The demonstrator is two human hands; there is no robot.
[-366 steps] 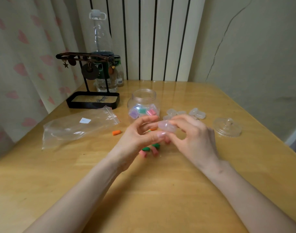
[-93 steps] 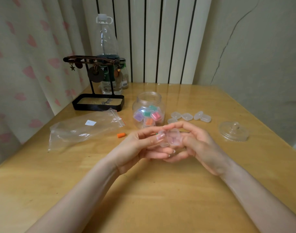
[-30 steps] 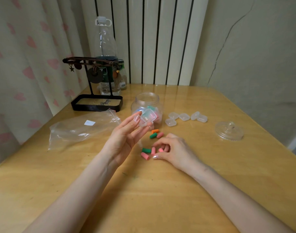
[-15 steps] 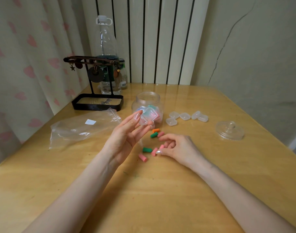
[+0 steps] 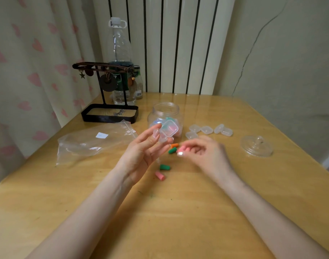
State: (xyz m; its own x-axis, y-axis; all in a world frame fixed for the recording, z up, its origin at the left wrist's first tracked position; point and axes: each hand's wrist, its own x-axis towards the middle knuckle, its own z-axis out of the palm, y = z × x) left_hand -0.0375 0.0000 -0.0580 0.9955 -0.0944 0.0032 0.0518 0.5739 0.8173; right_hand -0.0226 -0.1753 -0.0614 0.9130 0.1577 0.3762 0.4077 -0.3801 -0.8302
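Note:
My left hand (image 5: pixel 141 154) is raised above the table and holds a small clear plastic case (image 5: pixel 166 132), its lid hinged open, at the fingertips. My right hand (image 5: pixel 203 154), slightly blurred, hovers just right of it and pinches pink earplugs (image 5: pixel 184 147) between thumb and fingers. Loose foam earplugs lie on the wooden table (image 5: pixel 178 212): an orange one (image 5: pixel 174 145), a green one (image 5: pixel 172 150), another green one (image 5: pixel 164 167) and a pink one (image 5: pixel 160 176). Behind the case stands an open clear jar (image 5: pixel 165 112) holding several filled cases.
Several empty clear cases (image 5: pixel 208 130) lie right of the jar, and the jar's glass lid (image 5: pixel 256 148) farther right. A clear zip bag (image 5: pixel 92 142) lies at the left. A black jewellery stand (image 5: pixel 109 113) and a plastic bottle (image 5: pixel 120 53) stand at the back.
My right hand has lifted off the table with pink earplugs pinched in it and moved up toward the open case. The left hand has kept the case raised.

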